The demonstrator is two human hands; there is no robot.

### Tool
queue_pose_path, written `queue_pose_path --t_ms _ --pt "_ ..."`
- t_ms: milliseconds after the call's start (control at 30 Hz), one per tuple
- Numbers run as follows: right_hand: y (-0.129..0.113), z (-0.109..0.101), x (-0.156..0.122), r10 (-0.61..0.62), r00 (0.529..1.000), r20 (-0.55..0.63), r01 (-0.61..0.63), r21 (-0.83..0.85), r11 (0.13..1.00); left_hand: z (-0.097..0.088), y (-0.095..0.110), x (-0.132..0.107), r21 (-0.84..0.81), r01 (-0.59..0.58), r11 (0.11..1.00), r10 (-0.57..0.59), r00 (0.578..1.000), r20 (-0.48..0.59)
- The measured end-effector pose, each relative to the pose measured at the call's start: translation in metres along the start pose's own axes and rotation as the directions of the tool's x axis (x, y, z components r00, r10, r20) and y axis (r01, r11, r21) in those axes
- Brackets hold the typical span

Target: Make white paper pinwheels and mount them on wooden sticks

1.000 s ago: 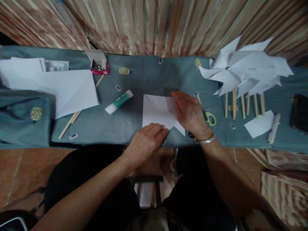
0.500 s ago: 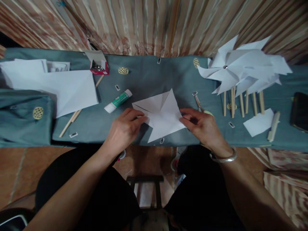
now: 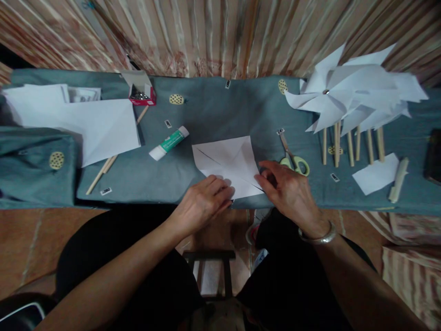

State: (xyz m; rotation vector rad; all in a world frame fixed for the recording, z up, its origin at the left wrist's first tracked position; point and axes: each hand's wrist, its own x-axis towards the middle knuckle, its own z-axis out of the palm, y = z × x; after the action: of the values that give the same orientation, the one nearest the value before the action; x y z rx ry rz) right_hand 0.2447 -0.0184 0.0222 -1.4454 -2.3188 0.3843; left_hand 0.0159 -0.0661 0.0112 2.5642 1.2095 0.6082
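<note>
Paper (image 3: pixel 230 158), square, white, diagonal slits (image 3: pixel 209 156), mid-frame; left hand (image 3: pixel 203 202) on lower edge, right hand (image 3: pixel 292 188) at right edge, can't tell if pinched. Handle lightly; slit ends could tear.

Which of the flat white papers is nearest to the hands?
The middle sheet, with diagonal slits: the left hand and right hand are at its edges. The other sheets lie far left, the small piece farther right.

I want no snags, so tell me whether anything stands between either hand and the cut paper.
Nothing visible does: the left hand and the right hand both touch the cut paper. The scissors and the glue stick lie apart from it.
</note>
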Motion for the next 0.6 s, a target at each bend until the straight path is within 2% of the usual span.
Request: queue_pose_path --t_ms 67,167,300,600 --pt "0.000 -0.001 0.000 -0.055 0.998 -0.013 0.055 0.005 0.998 -0.001 0.000 0.000 0.013 -0.016 1.000 0.016 0.999 -0.032" --pt "0.003 -0.003 0.001 -0.070 0.998 -0.003 0.069 0.171 0.983 -0.003 0.000 -0.001 0.038 -0.039 0.999 0.041 0.997 -0.069" --pt "0.011 -0.007 0.003 -0.033 0.992 0.119 -0.023 0.440 0.898 -0.004 -0.001 -0.004 0.028 -0.033 0.999 0.035 0.996 -0.082" --pt "0.009 -0.012 0.006 0.009 0.969 0.246 -0.173 0.656 0.735 -0.004 0.000 -0.008 0.029 -0.025 0.999 0.028 0.994 -0.107"
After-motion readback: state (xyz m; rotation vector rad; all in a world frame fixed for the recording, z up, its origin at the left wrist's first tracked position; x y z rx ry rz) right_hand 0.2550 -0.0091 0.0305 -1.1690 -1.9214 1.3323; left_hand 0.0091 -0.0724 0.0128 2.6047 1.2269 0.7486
